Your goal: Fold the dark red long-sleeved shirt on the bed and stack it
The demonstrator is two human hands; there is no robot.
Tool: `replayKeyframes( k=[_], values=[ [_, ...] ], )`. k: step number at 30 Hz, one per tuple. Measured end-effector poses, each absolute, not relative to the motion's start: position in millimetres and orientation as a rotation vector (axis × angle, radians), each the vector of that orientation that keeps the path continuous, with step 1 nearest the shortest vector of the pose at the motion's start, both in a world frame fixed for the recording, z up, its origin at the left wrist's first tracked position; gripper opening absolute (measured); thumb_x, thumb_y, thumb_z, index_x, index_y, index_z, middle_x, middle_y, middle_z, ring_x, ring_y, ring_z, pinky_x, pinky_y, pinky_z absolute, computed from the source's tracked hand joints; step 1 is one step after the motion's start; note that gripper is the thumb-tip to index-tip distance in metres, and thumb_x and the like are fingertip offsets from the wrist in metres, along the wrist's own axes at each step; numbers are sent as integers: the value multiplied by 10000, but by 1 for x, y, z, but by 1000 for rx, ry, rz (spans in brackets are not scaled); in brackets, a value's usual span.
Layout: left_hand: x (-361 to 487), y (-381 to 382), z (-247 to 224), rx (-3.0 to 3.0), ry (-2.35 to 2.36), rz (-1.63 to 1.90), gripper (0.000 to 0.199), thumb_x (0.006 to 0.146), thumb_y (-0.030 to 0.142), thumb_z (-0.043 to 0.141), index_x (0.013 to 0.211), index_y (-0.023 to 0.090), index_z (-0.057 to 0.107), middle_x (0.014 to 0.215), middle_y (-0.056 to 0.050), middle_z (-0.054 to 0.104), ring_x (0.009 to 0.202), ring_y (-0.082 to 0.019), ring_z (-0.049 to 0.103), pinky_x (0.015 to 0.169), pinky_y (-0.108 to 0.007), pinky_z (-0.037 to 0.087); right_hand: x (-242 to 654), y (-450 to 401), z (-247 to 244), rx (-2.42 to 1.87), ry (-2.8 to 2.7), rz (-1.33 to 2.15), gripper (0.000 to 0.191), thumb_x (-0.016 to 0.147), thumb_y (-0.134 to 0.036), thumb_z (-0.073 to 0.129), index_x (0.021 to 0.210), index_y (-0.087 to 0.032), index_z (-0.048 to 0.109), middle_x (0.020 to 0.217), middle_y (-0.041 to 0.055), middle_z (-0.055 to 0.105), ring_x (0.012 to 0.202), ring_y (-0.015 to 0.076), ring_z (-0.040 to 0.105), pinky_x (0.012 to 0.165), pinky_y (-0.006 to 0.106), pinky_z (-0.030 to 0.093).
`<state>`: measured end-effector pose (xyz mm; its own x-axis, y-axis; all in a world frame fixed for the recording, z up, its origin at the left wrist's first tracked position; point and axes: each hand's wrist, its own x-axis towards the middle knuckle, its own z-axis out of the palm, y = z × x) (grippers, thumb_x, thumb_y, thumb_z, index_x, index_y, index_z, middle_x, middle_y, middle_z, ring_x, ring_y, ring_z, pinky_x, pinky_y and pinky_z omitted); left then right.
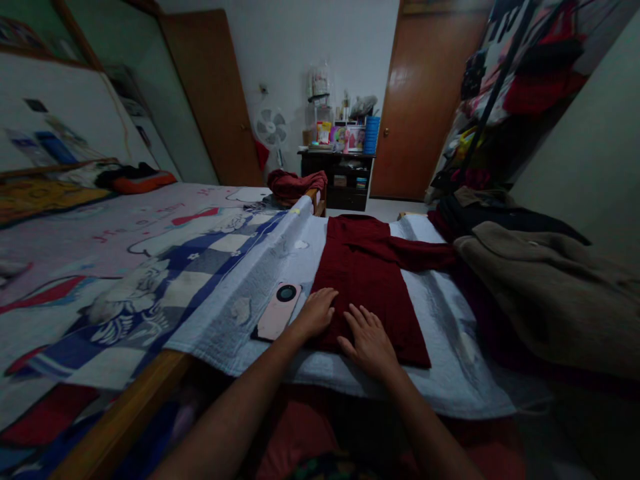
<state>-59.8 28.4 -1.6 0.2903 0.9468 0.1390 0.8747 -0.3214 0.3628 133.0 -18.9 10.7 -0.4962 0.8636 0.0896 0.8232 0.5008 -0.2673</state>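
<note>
Head view: left hand point(319, 312) and right hand point(374, 343) upon a dark red garment point(373, 283).
Right fingers point(364, 316), flat and spread, lie on the garment's near half; left fingers point(327, 297), bent, rest at its left edge; whether they pinch fabric cannot be told. The garment extends beyond them over a pale blue cloth point(213, 337); a pink phone point(279, 312) lies just beside the left wrist.

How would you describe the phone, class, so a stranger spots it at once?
Right of the large bed, a light blue cloth carries a dark red garment. The phone lies just left of that garment, beside the left hand. Its pale pink back with one big, dark, round camera disc sets it apart from the fabric around it.
</note>
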Motion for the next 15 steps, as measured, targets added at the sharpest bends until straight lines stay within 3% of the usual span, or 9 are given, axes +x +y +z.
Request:
replayKeyframes(
  k=[5, 11, 15],
  values=[
    [-59, -2, -6, 2371, 1741, 348, 487, 907, 259, 464, 1386, 178, 450, 1531, -98, 359, 1434, -245, 267, 1173, -456, 220, 133, -19, 11, -1444, -2533, 279, 615, 918, -529, 422, 1435, -196, 436, 1548, 72, 318, 1425, 300, 257, 1160, 471, 192],
    [-54, -10, -8, 2419, 1819, 330, 548, 907, 349, 490, 1427, 200, 403, 1564, -93, 293, 1453, -261, 210, 1172, -471, 211, 132, -18, 13, -1443, -2529, 345, 650, 906, -523, 447, 1438, -149, 425, 1539, 106, 327, 1430, 308, 245, 1166, 490, 185],
    [-54, -11, -8, 2420, 1816, 311, 567, 909, 396, 490, 1433, 201, 396, 1567, -100, 284, 1454, -265, 206, 1173, -477, 200, 142, -10, 24, -1312, -2461, 488, 662, 915, -488, 445, 1456, -113, 376, 1531, 134, 337, 1430, 257, 266, 1157, 438, 260]
  ],
)
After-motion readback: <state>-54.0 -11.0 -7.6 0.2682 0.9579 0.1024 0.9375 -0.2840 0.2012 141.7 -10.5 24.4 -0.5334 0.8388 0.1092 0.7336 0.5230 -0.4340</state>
